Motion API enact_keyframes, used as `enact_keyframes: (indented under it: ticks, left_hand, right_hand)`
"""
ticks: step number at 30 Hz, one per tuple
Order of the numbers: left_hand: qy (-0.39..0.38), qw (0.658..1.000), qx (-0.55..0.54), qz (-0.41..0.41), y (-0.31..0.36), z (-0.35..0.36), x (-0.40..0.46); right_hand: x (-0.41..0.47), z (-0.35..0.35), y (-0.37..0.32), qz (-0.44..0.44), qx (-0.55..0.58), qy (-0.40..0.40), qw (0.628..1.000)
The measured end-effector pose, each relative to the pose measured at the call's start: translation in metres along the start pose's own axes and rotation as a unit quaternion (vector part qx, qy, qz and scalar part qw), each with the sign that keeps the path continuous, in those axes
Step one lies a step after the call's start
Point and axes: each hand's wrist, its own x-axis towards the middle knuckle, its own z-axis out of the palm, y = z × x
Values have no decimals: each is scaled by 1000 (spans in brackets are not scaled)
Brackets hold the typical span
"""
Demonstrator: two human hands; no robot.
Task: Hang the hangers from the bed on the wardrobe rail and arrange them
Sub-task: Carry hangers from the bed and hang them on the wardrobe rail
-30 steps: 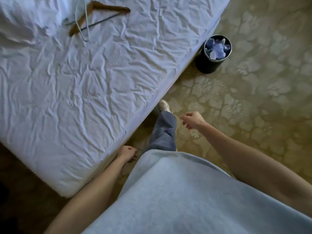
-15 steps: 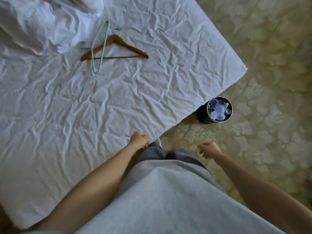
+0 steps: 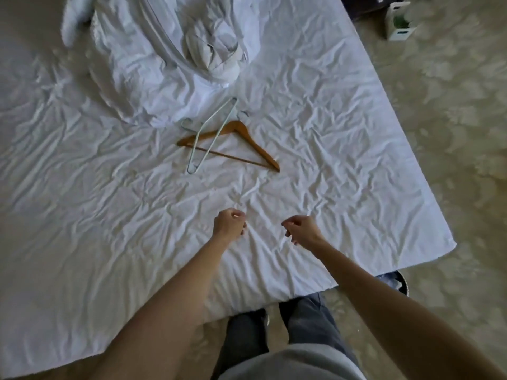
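Head view: two hangers lie a little above the middle of the frame on the bed (image 3: 343,149), whose white sheet is heavily wrinkled. The wooden hanger (image 3: 248,139) lies flat, its peak toward the top of the frame and its long bar slanting from middle left down to the right. The pale wire hanger (image 3: 210,138) lies across the wooden one's left arm; it is long and narrow, its long axis running from upper right to a tight bend at lower left. A small hook curve shows at its left side, another near the wooden peak; which hook belongs to which hanger I cannot tell.

Both should be light. The wood looks stiff and easy to pinch at the neck or an arm; the wire is thin, probably springy and apt to snag, so it is best lifted first by its hook.

The left hand (image 3: 229,224) and right hand (image 3: 300,231) hover below the hangers, well apart from them, fingers loosely curled, holding nothing. Crumpled bedding (image 3: 164,50) is heaped at upper left.
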Motion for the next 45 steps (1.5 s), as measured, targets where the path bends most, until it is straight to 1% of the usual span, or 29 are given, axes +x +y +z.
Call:
enact_keyframes:
  ticks: [4,7,9,12,14,17,19,21,23,25,27,31,35,37,39,42,43,44,45]
  left_hand:
    - [75,997,-26,-8,39,-38,73]
    - [129,991,-21,-16,52,-69,146]
    - [159,987,5,-20,60,-84,191]
    - [199,978,54,-27,67,-98,248]
    - [222,972,67,-37,60,-102,288]
    - [255,960,98,-52,39,-99,340]
    - [254,960,97,-61,27,-91,365]
    - [256,962,85,-39,19,-80,380]
    - [274,959,69,13,11,-68,387]
    - [291,954,47,61,2,-61,384]
    - [307,947,43,79,-11,-58,373]
    - [316,946,60,46,-51,-56,336]
    - [295,954,46,-23,-88,-44,307]
    - [281,958,50,-34,-96,-31,296]
    - [278,958,57,-43,-94,-20,287]
    - [281,955,71,-68,-83,-11,275]
    - [279,954,74,-76,-79,-10,272]
    - [279,954,76,-84,-76,-11,271]
    - [279,953,73,-90,-72,-13,271]
  right_hand:
    - [84,-5,-83,-77,-54,17,995]
    - [159,2,-119,-87,-93,40,991]
    - [207,9,-133,-84,-138,58,985]
    - [273,26,-141,-66,-199,82,974]
    - [308,37,-143,-61,-237,105,964]
    - [349,55,-133,-106,-295,160,936]
    - [369,68,-123,-133,-325,172,920]
    - [382,78,-112,-163,-337,190,908]
    - [390,81,-102,-204,-337,212,894]
    - [390,74,-94,-234,-346,217,882]
    - [384,59,-85,-226,-360,225,877]
    - [364,5,-58,-177,-393,241,870]
    - [371,-48,-52,-165,-434,259,847]
    - [377,-60,-58,-171,-453,258,836]
    - [374,-59,-63,-174,-450,268,834]
    - [348,-30,-72,-199,-380,305,850]
    - [338,-12,-77,-206,-342,305,865]
    - [330,7,-86,-191,-291,294,890]
    - [327,28,-96,-150,-234,270,922]
